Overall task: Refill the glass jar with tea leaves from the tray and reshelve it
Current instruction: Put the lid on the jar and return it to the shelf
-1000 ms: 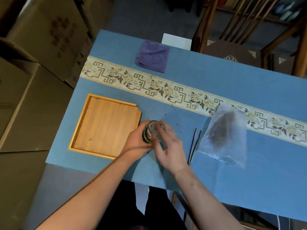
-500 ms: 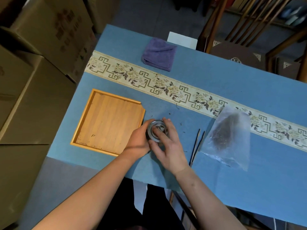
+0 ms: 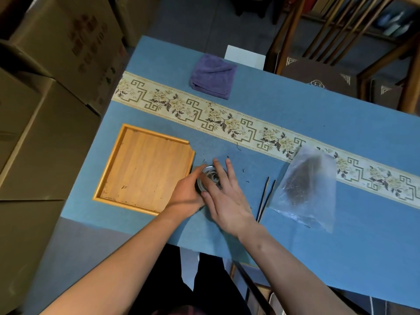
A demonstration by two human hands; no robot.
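A small glass jar (image 3: 209, 176) with a silvery metal lid stands on the blue tablecloth, just right of the wooden tray (image 3: 145, 169). My left hand (image 3: 186, 194) wraps around the jar's left side. My right hand (image 3: 225, 196) lies over the lid, fingers spread across its top and right edge. Most of the jar body is hidden by both hands. The tray's floor looks bare, with only a few specks. Loose tea bits (image 3: 243, 171) lie scattered on the cloth near the jar.
A clear plastic bag (image 3: 306, 189) holding dark tea leaves lies to the right, with two dark sticks (image 3: 266, 194) beside it. A folded purple cloth (image 3: 213, 76) sits at the far side. Cardboard boxes (image 3: 45, 110) stand left; wooden chairs (image 3: 329, 64) behind the table.
The jar has gone from tilted to upright, its lid facing up. My right hand has shifted over the lid while the left keeps hold of the side.
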